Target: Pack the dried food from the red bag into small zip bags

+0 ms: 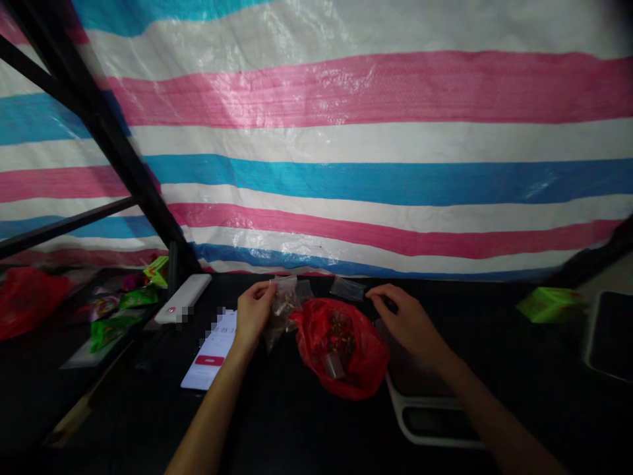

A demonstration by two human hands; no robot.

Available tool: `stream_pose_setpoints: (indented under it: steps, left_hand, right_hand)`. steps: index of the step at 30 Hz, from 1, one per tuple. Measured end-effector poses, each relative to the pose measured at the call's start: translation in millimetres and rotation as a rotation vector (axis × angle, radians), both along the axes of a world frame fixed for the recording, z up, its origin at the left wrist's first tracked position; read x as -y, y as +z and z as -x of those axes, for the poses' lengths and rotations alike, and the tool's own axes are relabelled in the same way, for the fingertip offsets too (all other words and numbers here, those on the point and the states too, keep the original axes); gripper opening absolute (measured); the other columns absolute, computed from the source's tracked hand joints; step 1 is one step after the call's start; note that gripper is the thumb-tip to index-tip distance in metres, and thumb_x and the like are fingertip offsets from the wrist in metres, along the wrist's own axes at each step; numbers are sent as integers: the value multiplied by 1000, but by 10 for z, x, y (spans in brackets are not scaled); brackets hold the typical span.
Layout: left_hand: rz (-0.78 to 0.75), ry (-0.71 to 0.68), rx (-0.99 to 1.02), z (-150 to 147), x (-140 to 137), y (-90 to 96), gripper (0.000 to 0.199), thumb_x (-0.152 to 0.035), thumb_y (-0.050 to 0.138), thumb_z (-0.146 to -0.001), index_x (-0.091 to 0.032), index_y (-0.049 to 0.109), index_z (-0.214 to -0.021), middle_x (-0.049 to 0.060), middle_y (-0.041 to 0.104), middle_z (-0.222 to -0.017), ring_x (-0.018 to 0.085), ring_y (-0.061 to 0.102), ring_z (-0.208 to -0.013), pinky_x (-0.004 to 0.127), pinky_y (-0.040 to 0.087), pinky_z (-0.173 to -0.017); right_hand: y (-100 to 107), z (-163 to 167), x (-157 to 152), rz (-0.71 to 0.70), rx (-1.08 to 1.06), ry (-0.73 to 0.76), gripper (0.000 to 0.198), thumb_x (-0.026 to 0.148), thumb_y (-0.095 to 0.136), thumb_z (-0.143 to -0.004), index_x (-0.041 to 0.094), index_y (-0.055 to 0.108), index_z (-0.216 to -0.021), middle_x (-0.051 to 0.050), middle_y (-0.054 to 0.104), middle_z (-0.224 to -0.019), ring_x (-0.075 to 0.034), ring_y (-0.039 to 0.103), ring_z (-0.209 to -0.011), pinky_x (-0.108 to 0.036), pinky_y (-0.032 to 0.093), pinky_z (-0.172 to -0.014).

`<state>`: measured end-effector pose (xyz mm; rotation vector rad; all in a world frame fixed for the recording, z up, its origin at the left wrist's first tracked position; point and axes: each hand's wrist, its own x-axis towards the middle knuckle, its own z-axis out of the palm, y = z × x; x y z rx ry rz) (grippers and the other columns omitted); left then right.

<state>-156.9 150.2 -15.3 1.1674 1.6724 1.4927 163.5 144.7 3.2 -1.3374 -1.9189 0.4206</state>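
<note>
Left fingers [262,290] pinched on clear bag [283,305].

I saw the bag [346,356] in the middle of the table [297,429], with my left hand [253,313] just left of it holding a pouch [283,303] and my right hand [408,323] just right of it, above the scale [425,409]. The phone [212,353] lay left of my left hand, the power bank [184,298] behind the phone, and wrappers [113,313] farther left. A box [548,305] sat far right, and the tarp [346,132] hung behind everything.
</note>
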Motion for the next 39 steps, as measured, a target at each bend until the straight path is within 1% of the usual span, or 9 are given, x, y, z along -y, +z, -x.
stream_pose_setpoints:
  steps: [4,8,11,14,18,21,27,35,39]
  left_hand:
    - [3,33,-157,102,-67,-149,29,-39,70,-83,-16,77,-99,11,79,-93,28,73,-87,36,53,-79]
    - [-95,136,-366,-1,-18,-165,32,-36,66,-88,-17,74,-112,14,75,-109,33,66,-106,47,47,-99]
    - [-275,215,-523,-82,50,-75,26,-32,57,-95,-19,71,-111,14,70,-113,32,59,-112,49,42,-104]
    - [-374,63,-398,-205,157,47,20,-33,56,-98,-21,71,-104,9,69,-107,26,61,-102,39,47,-95]
    - [-282,-396,-112,-473,354,128,32,-38,61,-97,-22,65,-124,8,71,-110,22,66,-98,35,50,-91]
    - [-233,-603,-8,-672,473,114,42,-38,67,-94,-22,61,-133,9,71,-119,24,65,-111,38,48,-103]
    - [-192,-593,245,-822,478,56,26,-40,63,-98,-18,66,-110,5,71,-100,18,65,-91,28,52,-84]
    - [-224,-658,55,-837,524,-13,20,-34,63,-97,-17,59,-87,2,62,-87,15,57,-83,26,47,-80]
    - [-279,-718,-36,-873,593,32,25,-29,62,-96,-19,49,-78,-1,55,-83,13,50,-78,25,43,-77]
  right_hand:
    - [-22,96,-419,74,329,31,22,27,64,-90,23,74,-109,-10,77,-114,-29,69,-108,-41,51,-97]
    - [-105,204,-590,117,380,11,19,26,77,-81,21,76,-100,-14,78,-111,-33,71,-106,-40,51,-92]
    - [-72,126,-543,148,376,-2,9,28,72,-85,23,75,-92,-10,80,-97,-28,73,-90,-35,52,-81]
    - [75,26,-341,178,262,45,18,35,62,-94,25,75,-100,-3,79,-93,-22,72,-78,-31,52,-70]
    - [254,175,92,230,-98,192,29,43,56,-100,24,72,-114,-2,78,-97,-21,70,-80,-32,53,-69]
    - [235,435,382,226,-147,233,23,35,61,-97,26,71,-117,-4,77,-108,-24,71,-96,-39,55,-87]
    - [-51,593,571,183,-199,277,32,31,62,-98,28,61,-130,-7,68,-127,-25,65,-115,-43,51,-103]
    - [-55,496,612,-51,-217,144,49,29,61,-98,33,47,-145,-9,53,-140,-26,55,-128,-46,46,-111]
    - [4,482,644,-178,-90,207,38,23,56,-101,35,57,-137,-7,54,-131,-23,58,-121,-41,50,-105]
